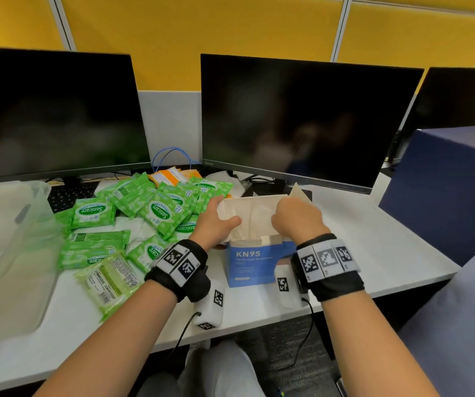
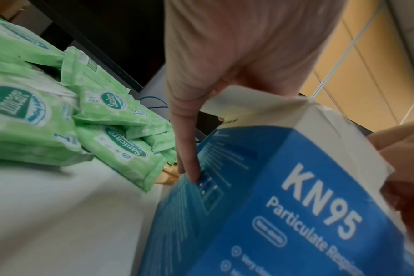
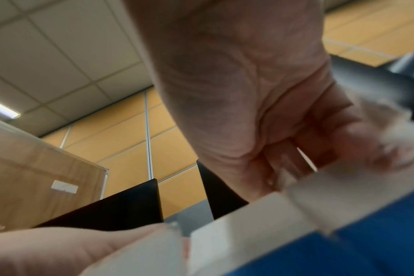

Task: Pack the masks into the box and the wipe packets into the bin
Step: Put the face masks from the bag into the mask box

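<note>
A blue KN95 box (image 1: pixel 249 263) stands open near the desk's front edge, with a stack of white masks (image 1: pixel 252 214) sticking up out of its top. My left hand (image 1: pixel 222 214) grips the stack's left side, thumb across the near face; in the left wrist view one finger (image 2: pixel 186 149) runs straight down the box's side (image 2: pixel 272 205). My right hand (image 1: pixel 286 214) holds the stack's right side with curled fingers (image 3: pixel 296 149) pinching white mask material (image 3: pixel 381 128) over the box (image 3: pixel 343 246). Several green wipe packets (image 1: pixel 144 216) lie heaped left of the box. A clear plastic bin (image 1: pixel 30 253) sits at far left.
Two dark monitors (image 1: pixel 302 118) stand behind the work area, a black keyboard (image 1: pixel 67 196) under the left one. Orange packets (image 1: pixel 167 176) and a blue cable (image 1: pixel 170 154) lie behind the green pile. A blue-grey partition (image 1: pixel 445 190) rises at the right. The desk edge (image 1: pixel 259 330) runs close below my wrists.
</note>
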Demonstrator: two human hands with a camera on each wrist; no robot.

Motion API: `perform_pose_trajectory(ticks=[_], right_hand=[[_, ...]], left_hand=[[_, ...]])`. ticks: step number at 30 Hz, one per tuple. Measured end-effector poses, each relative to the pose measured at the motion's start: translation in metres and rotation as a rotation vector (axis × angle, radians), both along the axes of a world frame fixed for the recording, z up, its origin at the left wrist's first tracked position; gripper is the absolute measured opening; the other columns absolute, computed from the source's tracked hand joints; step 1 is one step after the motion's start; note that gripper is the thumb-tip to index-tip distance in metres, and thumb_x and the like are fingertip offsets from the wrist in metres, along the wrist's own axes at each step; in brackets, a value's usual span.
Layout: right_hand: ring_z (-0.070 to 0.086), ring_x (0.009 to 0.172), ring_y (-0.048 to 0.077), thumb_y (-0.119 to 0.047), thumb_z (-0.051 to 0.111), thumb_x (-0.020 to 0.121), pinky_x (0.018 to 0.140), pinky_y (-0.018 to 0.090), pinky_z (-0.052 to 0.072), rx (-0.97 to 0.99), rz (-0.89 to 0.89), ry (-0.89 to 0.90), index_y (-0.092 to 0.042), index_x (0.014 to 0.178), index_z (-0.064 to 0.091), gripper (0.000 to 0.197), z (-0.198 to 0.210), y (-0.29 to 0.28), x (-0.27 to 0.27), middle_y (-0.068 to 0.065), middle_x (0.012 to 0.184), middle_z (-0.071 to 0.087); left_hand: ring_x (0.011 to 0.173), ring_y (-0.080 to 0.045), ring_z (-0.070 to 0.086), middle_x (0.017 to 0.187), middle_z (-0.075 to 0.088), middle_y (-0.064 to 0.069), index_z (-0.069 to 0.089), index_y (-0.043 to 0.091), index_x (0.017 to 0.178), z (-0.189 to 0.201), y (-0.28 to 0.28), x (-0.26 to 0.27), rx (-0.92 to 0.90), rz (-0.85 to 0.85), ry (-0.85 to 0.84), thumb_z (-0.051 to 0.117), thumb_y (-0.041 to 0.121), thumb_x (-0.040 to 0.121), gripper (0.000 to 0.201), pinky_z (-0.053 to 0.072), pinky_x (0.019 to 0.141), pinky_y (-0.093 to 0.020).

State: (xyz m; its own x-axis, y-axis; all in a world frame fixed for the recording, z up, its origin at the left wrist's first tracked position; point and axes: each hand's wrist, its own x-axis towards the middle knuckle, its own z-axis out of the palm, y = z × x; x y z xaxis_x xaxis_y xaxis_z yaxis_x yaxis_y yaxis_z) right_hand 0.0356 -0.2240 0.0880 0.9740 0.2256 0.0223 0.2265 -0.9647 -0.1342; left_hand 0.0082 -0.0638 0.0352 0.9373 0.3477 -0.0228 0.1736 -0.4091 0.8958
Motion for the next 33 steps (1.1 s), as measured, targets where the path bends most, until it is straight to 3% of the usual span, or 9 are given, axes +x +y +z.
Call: perform_pose_trajectory(ticks=[4,7,10,15,19,21,25,29,33], right_hand=[[0.056,0.11,0.027,-0.017,0.039,0.099,0.096,0.034,0.043,-0.037,0.087,0.247,-0.006,0.119,0.059,0.03,-0.001,0.017,0.006,0.01,0.121,0.06],[0.055,0.096,0.021,-0.022,0.038,0.1,0.083,0.028,0.041,-0.006,0.227,0.34,-0.006,0.116,0.06,0.031,0.003,0.026,0.008,0.01,0.115,0.061],[0.051,0.082,0.018,-0.026,0.039,0.101,0.066,0.025,0.037,0.076,0.296,0.387,-0.011,0.089,0.059,0.028,0.003,0.03,0.006,0.003,0.083,0.058],[0.055,0.091,0.02,-0.048,0.025,0.101,0.088,0.032,0.039,0.134,0.291,0.471,-0.003,0.105,0.066,0.062,0.006,0.033,0.003,0.008,0.101,0.066],[0.055,0.1,0.021,-0.072,0.041,0.084,0.083,0.031,0.038,0.175,0.255,0.397,-0.007,0.112,0.062,0.073,-0.004,0.028,0.004,0.008,0.116,0.061],[0.052,0.116,0.022,-0.069,0.05,0.081,0.092,0.033,0.039,0.255,0.242,0.379,-0.009,0.133,0.049,0.08,-0.008,0.026,0.003,0.007,0.134,0.053],[0.046,0.128,0.022,-0.061,0.052,0.086,0.101,0.032,0.036,0.31,0.272,0.344,-0.008,0.144,0.036,0.08,-0.011,0.033,0.002,0.007,0.145,0.044],[0.045,0.13,0.021,-0.06,0.054,0.086,0.105,0.033,0.035,0.352,0.286,0.335,-0.012,0.144,0.036,0.078,-0.016,0.042,0.003,0.005,0.147,0.042],[0.057,0.116,0.02,-0.061,0.057,0.083,0.097,0.033,0.042,0.419,0.246,0.368,-0.015,0.142,0.039,0.077,-0.02,0.041,0.007,0.005,0.139,0.05]], left_hand=[[0.133,-0.026,0.04,0.151,0.033,-0.003,0.022,0.027,0.149,-0.003,0.001,-0.001,-0.028,-0.021,0.02,0.06,0.029,0.091,0.07,0.04,0.107,-0.039],[0.136,-0.026,0.036,0.153,0.028,-0.002,0.021,0.028,0.149,-0.004,0.001,-0.001,-0.052,-0.039,0.015,0.057,0.03,0.092,0.067,0.038,0.108,-0.044],[0.139,-0.023,0.032,0.155,0.027,-0.003,0.02,0.023,0.15,-0.006,-0.001,0.001,-0.016,-0.04,-0.014,0.054,0.03,0.095,0.065,0.03,0.11,-0.033],[0.144,-0.021,0.024,0.158,0.02,-0.003,0.018,0.02,0.151,-0.008,0.0,0.001,-0.001,-0.099,-0.063,0.039,0.038,0.1,0.058,0.022,0.114,-0.034],[0.111,-0.03,0.055,0.139,0.045,-0.012,0.023,0.02,0.148,-0.014,0.031,0.004,-0.127,0.033,-0.076,0.03,0.034,0.103,0.047,0.049,0.089,-0.04],[0.092,-0.027,0.057,0.124,0.056,-0.018,0.037,0.009,0.138,-0.021,0.056,0.005,0.087,0.158,0.009,0.04,0.018,0.099,0.04,0.046,0.077,-0.035],[0.114,-0.028,0.054,0.128,0.052,-0.014,0.05,0.006,0.128,-0.04,0.081,0.005,0.657,-0.083,0.396,0.062,0.026,0.089,0.045,0.044,0.093,-0.035],[0.119,-0.029,0.047,0.127,0.045,-0.011,0.047,0.014,0.128,-0.056,0.082,0.016,0.834,-0.152,0.407,0.076,0.032,0.075,0.063,0.044,0.096,-0.038],[0.118,-0.032,0.045,0.124,0.044,-0.012,0.048,0.01,0.119,-0.063,0.082,0.025,0.88,-0.087,0.399,0.072,0.02,0.077,0.05,0.046,0.093,-0.04]])
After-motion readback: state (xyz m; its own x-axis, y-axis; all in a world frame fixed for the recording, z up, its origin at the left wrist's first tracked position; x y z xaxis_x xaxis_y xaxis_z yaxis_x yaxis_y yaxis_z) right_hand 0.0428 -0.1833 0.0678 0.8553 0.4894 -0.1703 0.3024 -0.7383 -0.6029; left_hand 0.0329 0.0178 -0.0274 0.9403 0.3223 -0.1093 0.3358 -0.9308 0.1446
